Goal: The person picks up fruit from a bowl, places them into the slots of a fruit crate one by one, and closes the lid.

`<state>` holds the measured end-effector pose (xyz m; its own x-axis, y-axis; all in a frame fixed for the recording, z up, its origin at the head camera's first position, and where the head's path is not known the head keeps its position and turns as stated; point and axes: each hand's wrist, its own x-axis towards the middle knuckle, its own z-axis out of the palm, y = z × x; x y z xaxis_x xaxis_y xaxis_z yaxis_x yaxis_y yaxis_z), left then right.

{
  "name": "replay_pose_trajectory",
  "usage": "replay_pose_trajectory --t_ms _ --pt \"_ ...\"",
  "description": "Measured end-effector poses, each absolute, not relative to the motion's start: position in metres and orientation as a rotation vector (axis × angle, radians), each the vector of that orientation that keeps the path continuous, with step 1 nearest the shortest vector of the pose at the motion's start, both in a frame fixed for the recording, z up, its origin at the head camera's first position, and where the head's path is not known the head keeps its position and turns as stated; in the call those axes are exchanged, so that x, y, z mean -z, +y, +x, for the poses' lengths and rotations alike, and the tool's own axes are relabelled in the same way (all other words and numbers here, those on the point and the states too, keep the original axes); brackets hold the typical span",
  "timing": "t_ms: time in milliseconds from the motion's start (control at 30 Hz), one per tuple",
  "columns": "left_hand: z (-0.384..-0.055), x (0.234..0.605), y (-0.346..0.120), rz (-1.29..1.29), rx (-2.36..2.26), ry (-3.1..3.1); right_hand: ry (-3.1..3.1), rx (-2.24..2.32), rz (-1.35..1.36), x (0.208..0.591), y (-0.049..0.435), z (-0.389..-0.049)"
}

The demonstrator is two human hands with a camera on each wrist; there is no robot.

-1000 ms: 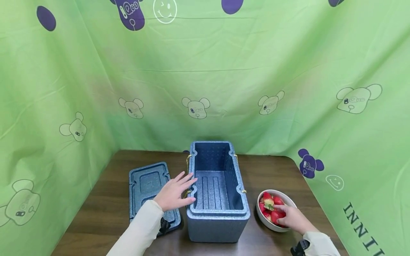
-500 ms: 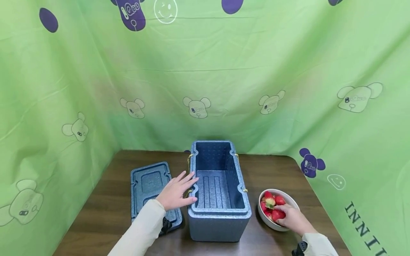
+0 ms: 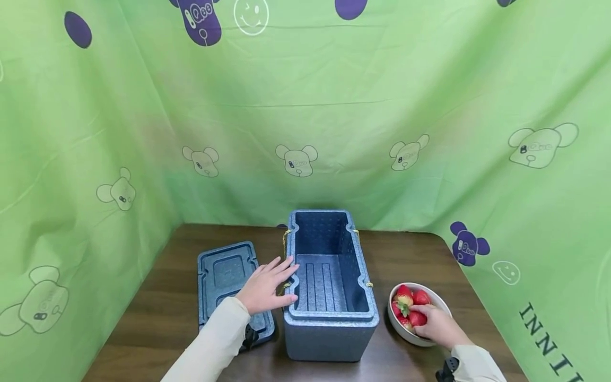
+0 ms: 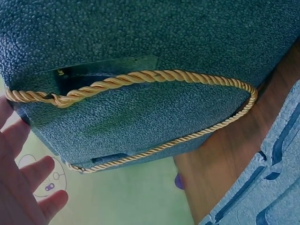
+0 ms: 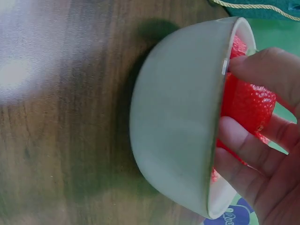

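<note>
My left hand [image 3: 262, 289] has its fingers spread, with fingertips at the left rim of a blue foam cooler box [image 3: 331, 339]. The box stands with its top off, and its ribbed floor shows bare. A gold rope [image 4: 187, 77] hangs along its side in the left wrist view. On the right, my right hand [image 3: 441, 326] reaches into a pale round bowl [image 5: 173, 117] of several red strawberries [image 3: 403, 295]. Its thumb and fingers curl round one strawberry [image 5: 255, 101], which is still down among the others. The palm side of the hand shows in the right wrist view.
The box's blue lid [image 3: 224, 270] lies flat on the brown wooden table [image 3: 138, 329], left of the box and partly under the left forearm. A green printed cloth [image 3: 334, 127] hangs behind the table and along both sides.
The head view has shifted slightly, so everything appears a little further right. Both hands keep about the same places, the left at the box rim and the right in the bowl.
</note>
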<state>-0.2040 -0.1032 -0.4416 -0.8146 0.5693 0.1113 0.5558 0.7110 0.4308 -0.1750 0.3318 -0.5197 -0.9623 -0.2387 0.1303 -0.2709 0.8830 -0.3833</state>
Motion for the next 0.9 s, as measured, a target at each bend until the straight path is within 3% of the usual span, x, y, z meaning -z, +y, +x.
replay_pose_trajectory --t_ms 333,900 --pt "-0.204 0.439 -0.103 0.951 -0.671 2.924 -2.958 -0.818 0.274 0.479 0.331 -0.183" --pt "-0.207 0.440 -0.104 1.042 -0.570 2.920 -2.823 -0.894 0.478 0.416 0.311 -0.211"
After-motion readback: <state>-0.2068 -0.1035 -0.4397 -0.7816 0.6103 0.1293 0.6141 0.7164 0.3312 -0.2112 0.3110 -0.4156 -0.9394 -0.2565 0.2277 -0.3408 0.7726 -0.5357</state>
